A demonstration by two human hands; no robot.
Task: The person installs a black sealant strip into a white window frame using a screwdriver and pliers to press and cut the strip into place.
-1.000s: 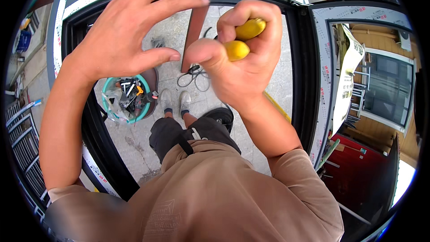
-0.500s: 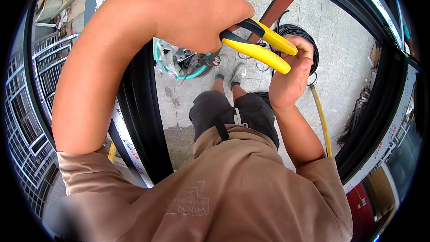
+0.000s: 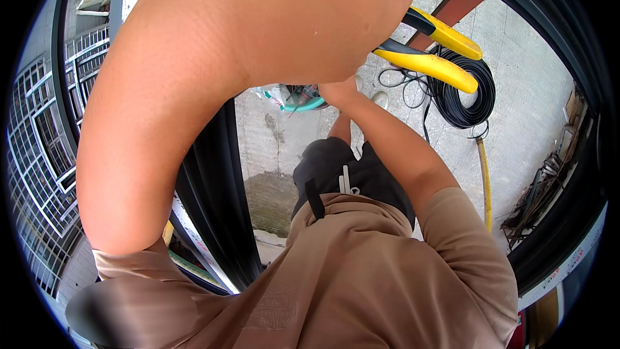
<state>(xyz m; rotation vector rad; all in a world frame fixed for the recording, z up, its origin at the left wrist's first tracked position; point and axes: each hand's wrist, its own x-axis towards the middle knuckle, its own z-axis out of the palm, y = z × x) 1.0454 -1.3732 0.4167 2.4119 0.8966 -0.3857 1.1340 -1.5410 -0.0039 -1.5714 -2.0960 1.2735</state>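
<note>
Teal tub (image 3: 313, 105) on the paving, upper centre of frame; only its lower rim and part of the inside show, the rest covered by the left hand (image 3: 349, 26). Visible contents: a crumpled white-and-green plastic bag (image 3: 272, 95) at its left side, and dark and reddish items beside it, too small and overlapped to identify. Left hand, upper centre, back toward the camera, closed round the near part of a pair of pliers (image 3: 439, 70); fingers face away from view. Pliers raised above the floor, two yellow-and-black handles pointing right and slightly down, tips spread apart; head hidden behind the hand. Right hand (image 3: 337, 92) just under the left, at frame centre, mostly covered by it; fingers unseen, so cannot tell whether they are spread or pinching anything. Upper right: coil of black cable (image 3: 460, 113) lying on the floor, partly behind the lower handle in this view; reddish-brown bar (image 3: 462, 0) above it, running diagonally behind the upper handle. Yellow pole (image 3: 485, 184) below the coil, right of centre. Metal grilles (image 3: 42, 161) along the left edge; heap of scrap (image 3: 546, 178) at right.
</note>
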